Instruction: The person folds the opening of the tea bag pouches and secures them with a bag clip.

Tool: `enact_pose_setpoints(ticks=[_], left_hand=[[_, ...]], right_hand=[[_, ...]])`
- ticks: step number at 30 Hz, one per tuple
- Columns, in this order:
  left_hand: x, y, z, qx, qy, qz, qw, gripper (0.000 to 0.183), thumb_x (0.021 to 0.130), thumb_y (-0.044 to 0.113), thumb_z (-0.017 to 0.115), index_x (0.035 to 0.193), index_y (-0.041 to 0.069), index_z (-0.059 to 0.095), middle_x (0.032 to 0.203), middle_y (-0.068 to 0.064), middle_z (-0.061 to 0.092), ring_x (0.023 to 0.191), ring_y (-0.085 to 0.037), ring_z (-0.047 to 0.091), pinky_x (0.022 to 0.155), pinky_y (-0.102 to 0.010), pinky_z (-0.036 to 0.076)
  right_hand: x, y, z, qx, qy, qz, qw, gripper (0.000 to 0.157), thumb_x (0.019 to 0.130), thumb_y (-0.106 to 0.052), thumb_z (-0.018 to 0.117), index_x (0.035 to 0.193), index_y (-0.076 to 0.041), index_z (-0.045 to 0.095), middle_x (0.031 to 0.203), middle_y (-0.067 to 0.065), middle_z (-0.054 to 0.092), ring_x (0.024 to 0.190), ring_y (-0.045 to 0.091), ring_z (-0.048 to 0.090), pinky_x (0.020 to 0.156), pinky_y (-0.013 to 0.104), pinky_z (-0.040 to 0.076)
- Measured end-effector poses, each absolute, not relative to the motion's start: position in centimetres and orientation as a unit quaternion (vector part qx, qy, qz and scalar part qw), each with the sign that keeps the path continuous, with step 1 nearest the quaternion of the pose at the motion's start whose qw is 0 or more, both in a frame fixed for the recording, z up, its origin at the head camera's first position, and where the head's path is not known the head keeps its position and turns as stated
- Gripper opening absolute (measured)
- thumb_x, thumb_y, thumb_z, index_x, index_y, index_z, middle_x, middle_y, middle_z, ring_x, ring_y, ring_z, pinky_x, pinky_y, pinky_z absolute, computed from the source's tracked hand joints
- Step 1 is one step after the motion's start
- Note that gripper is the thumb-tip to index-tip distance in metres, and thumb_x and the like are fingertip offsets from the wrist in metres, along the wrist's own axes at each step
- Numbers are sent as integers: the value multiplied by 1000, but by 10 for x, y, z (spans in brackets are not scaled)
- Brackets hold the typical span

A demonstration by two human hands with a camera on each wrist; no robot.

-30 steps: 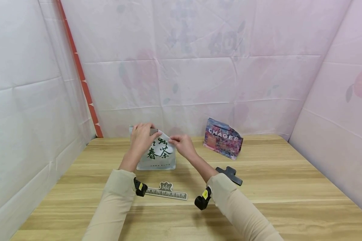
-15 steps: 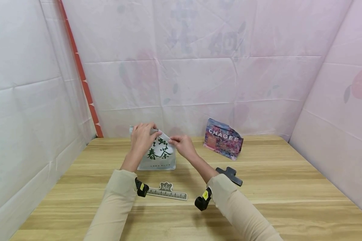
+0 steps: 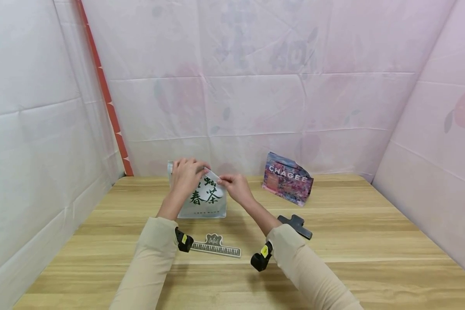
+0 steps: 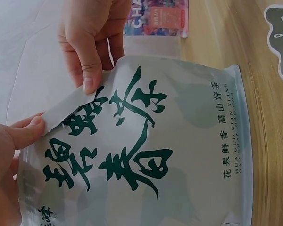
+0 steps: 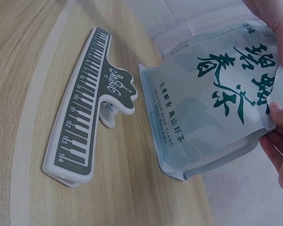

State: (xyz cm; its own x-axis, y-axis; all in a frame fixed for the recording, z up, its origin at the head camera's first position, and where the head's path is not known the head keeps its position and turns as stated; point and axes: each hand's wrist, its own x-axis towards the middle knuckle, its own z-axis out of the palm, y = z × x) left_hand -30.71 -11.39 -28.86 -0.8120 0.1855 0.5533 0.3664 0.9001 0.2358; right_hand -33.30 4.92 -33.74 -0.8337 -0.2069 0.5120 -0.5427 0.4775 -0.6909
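Note:
A pale green tea bag with dark green Chinese lettering stands upright on the table near the back wall. Part of its top edge is turned down toward the front as a slanting folded strip. My left hand pinches that strip from the left, thumb on the front face. At the strip's right end my right hand pinches it between thumb and fingers. Both thumbs press on the front in the left wrist view, while fingers behind the bag are partly hidden. The left hand covers the bag's upper left in the head view.
A white piano-pattern clip lies in front of the bag, between the forearms. Beside the right forearm is a black clip, partly covered by the sleeve. A colourful CHAGEE bag stands at the back right. Fabric walls border the table.
My left hand has shifted slightly to the right along the folded strip, its fingers now covering more of it. The right hand keeps its pinch, and the clips and CHAGEE bag stay put.

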Motion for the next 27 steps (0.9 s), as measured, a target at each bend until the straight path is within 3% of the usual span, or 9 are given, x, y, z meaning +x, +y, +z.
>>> enact_pose_setpoints(ticks=[10, 27], left_hand=[[-307, -116, -286, -148, -945, -175, 235, 15, 89, 29, 58, 95, 21, 70, 89, -1, 57, 88, -24, 46, 92, -42, 26], [-309, -117, -286, -140, -947, -178, 228, 19, 89, 31, 60, 100, 20, 70, 91, -1, 58, 91, -23, 49, 95, -41, 25]], right_hand=[[-336, 50, -338, 222, -845, 453, 177, 13, 82, -6, 68, 89, 4, 72, 84, 13, 69, 75, 20, 65, 64, 28, 51], [-338, 50, -338, 203, -854, 452, 161, 14, 83, -8, 67, 90, 3, 72, 85, 12, 69, 75, 18, 64, 64, 28, 50]])
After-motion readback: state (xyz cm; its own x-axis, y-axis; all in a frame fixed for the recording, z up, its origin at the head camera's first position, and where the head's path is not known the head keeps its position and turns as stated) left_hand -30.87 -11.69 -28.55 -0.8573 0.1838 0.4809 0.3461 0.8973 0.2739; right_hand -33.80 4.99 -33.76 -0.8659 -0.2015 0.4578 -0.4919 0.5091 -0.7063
